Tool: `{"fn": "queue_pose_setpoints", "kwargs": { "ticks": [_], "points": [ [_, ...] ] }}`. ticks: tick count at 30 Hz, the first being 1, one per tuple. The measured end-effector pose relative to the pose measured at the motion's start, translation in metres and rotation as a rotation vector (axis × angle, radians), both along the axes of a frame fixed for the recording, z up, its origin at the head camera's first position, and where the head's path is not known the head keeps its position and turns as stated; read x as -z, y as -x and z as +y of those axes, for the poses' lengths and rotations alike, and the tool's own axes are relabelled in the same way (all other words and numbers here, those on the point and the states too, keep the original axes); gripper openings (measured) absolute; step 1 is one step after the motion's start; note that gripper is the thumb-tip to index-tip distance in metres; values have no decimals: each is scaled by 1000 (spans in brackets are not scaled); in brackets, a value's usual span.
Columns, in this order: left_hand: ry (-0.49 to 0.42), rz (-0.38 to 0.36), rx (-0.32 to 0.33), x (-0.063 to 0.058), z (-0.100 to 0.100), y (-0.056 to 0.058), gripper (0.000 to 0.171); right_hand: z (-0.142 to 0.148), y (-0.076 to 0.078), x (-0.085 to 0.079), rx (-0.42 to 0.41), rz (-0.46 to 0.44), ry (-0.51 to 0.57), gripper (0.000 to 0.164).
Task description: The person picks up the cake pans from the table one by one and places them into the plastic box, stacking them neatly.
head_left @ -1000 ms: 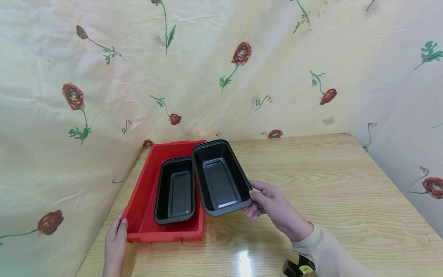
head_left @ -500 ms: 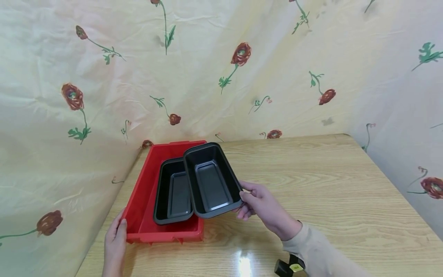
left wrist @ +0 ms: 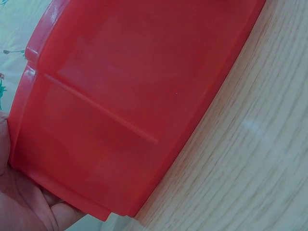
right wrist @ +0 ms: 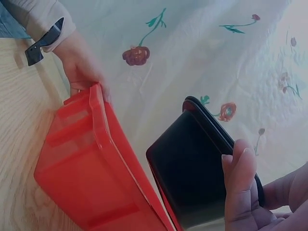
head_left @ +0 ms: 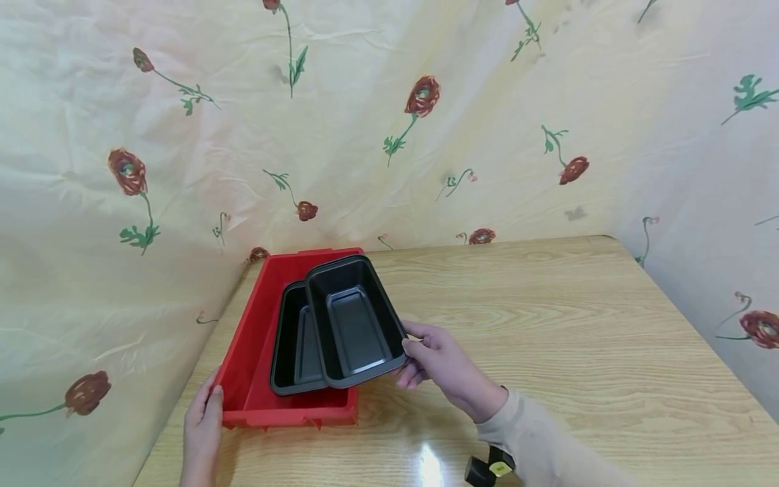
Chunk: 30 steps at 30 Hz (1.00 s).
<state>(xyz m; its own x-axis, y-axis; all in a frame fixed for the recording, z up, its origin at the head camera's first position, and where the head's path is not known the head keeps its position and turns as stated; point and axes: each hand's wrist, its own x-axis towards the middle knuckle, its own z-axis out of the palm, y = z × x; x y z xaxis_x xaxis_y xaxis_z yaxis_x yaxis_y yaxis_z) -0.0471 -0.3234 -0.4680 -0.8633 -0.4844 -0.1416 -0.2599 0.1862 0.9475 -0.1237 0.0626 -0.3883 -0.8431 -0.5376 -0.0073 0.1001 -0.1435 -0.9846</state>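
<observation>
A red plastic bin (head_left: 292, 417) stands on the table's left side, its near left corner gripped by my left hand (head_left: 202, 426). In the left wrist view, that hand's fingers (left wrist: 24, 202) curl about the bin's rim. Inside the bin lies a black loaf pan (head_left: 297, 362), partly covered from the right. What covers it is a second black loaf pan (head_left: 359, 328), held tilted over the bin's right edge. My right hand (head_left: 447, 365) pinches this pan by its near right corner, thumb on the rim and fingers beneath. Both pans look empty inside.
The wooden table (head_left: 548, 325) stretches off to the right of the bin. A flower-printed cloth (head_left: 365, 135) hangs behind and along both sides. A black strap mount (head_left: 489, 467) sits at my right wrist.
My right hand has brought the held loaf pan leftward and slightly down, so it now overlaps more of the pan in the bin. My left hand and the bin have stayed in place.
</observation>
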Motion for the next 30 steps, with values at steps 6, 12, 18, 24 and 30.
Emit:
{"fn": "queue_pose_setpoints", "kwargs": {
  "ticks": [6,12,18,24,30],
  "points": [
    [-15,-10,-10,0,0,0,52,-11,0,0,-10,-7,9,53],
    [-31,6,4,1,0,-1,53,-22,2,4,-4,-46,16,52],
    [-21,-10,10,1,0,0,53,-33,4,6,-4,-59,20,51],
    [-22,-23,11,1,0,0,53,-43,4,6,-7,-61,31,50],
    [-29,-21,4,1,0,0,53,-53,4,7,-20,-62,30,50]
  ]
}}
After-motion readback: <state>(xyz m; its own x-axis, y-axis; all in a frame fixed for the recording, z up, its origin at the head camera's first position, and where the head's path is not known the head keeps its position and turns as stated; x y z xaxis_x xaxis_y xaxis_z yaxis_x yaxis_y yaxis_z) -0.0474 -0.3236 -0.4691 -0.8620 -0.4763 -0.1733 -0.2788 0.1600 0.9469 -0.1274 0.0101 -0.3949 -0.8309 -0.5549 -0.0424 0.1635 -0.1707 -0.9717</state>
